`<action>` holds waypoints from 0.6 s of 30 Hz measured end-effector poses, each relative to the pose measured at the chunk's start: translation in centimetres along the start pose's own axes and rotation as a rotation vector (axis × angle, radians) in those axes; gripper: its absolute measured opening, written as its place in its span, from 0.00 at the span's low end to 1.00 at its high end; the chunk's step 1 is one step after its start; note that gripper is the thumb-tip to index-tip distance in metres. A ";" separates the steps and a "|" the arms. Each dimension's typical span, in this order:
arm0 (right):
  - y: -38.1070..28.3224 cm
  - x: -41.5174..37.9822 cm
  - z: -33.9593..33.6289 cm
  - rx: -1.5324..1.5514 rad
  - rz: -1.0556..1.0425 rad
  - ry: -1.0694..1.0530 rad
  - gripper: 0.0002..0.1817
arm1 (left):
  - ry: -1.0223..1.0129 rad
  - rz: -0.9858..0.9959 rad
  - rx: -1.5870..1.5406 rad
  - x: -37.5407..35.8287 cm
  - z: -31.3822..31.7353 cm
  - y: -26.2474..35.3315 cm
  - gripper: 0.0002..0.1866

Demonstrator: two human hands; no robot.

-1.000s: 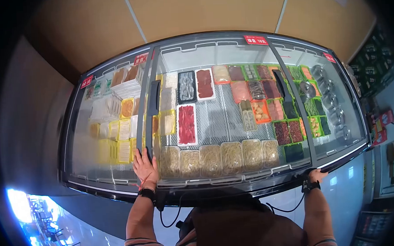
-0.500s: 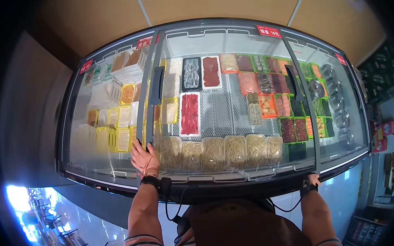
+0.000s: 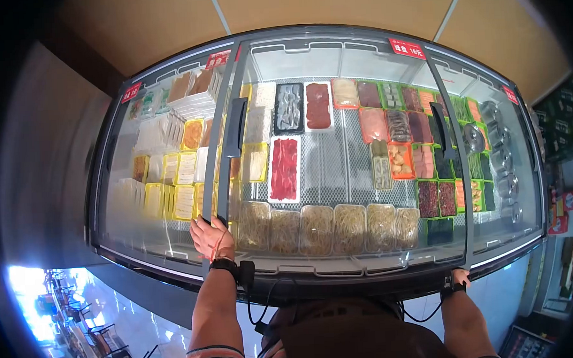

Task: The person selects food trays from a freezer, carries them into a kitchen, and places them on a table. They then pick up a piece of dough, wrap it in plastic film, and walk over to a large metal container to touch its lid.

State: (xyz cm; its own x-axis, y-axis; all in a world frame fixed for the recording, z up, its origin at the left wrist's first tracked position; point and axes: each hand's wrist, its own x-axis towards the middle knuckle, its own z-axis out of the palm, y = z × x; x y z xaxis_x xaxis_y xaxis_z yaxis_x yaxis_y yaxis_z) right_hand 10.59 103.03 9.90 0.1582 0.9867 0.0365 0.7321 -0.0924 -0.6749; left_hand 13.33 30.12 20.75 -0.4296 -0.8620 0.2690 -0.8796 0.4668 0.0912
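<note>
Down at the near edge of the long glass-topped display freezer (image 3: 174, 251), the person's left hand (image 3: 211, 237) lies on the curved sliding glass lid (image 3: 344, 176), fingers spread and pressed flat beside the lower end of the lid's dark frame bar (image 3: 220, 162); its grip is wide, closed on nothing. A black wrist strap (image 3: 225, 266) with a cable sits just behind it. The right hand (image 3: 458, 277) shows only at the freezer's near right corner, tucked against the rim below the glass, and I cannot tell how its grip stands.

The lid is clear, bowed glass in a grey frame, with a black vertical handle (image 3: 235, 127) near its left side and a second black handle (image 3: 442, 130) toward the right. Red price tags (image 3: 407, 47) sit along the freezer's far edge.

Under the glass, a row of clear tubs of pale noodles (image 3: 330, 228) runs along the near edge. Behind them lie a white tray of red sliced meat (image 3: 285, 169), yellow trays (image 3: 175, 187) toward the left end, orange and green trays (image 3: 437, 195) toward the right, and stacked metal bowls (image 3: 500, 157) at the far right end.
</note>
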 end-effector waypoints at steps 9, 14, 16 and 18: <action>-2.4 -2.0 -1.5 -0.036 0.032 -0.037 0.28 | -0.019 -0.007 0.003 0.1 -0.6 0.2 0.26; -2.9 -3.0 -2.5 -0.105 0.047 -0.080 0.27 | -0.019 -0.002 0.005 0.0 -0.6 0.1 0.26; -3.5 -3.5 -2.7 -0.101 0.033 -0.030 0.27 | -0.014 0.001 0.008 -0.1 -0.5 0.1 0.26; -3.3 -3.4 -2.0 -0.103 0.023 0.033 0.27 | -0.021 -0.003 0.005 0.0 -0.5 0.0 0.27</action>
State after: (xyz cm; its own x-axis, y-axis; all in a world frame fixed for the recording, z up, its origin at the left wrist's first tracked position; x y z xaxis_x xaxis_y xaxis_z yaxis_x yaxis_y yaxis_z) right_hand 8.93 99.73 13.49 0.1960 0.9795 0.0472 0.7919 -0.1297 -0.5968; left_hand 13.40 30.24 21.19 -0.4311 -0.8675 0.2482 -0.8819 0.4633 0.0875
